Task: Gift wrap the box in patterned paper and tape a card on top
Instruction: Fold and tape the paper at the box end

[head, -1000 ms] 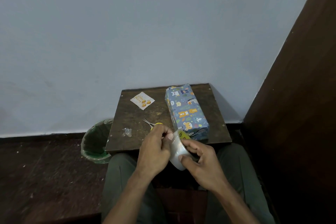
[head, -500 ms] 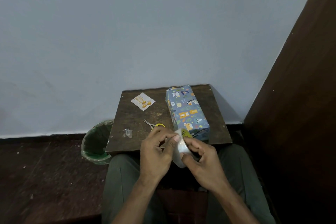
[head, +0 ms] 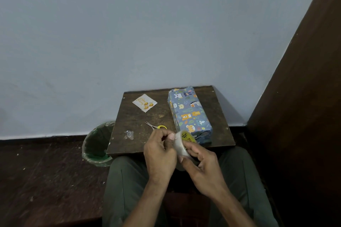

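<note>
Nearest the camera, both hands work a roll of clear tape (head: 181, 146) above the lap, just at the front edge of the desk (head: 140, 145). The right hand (head: 201, 167) grips the roll from below and behind, fingers curled round its rim. The left hand (head: 159, 153) has its fingers bent in, thumb and fingertips pressed against the roll's outer band, apparently picking for the loose end; whether it has a strip pinched yet cannot be told.

To do this well, I judge the roll should be held steady while a nail finds the edge, then the strip drawn out slowly so it does not split or fold on itself.

Further back on the desk lie small scissors (head: 156, 127) and a crumpled bit of tape (head: 129, 134). Beyond, the box (head: 189, 114) sits wrapped in animal-print paper on the right side, and the card (head: 144, 102) lies apart at the far left, not yet on top.
</note>
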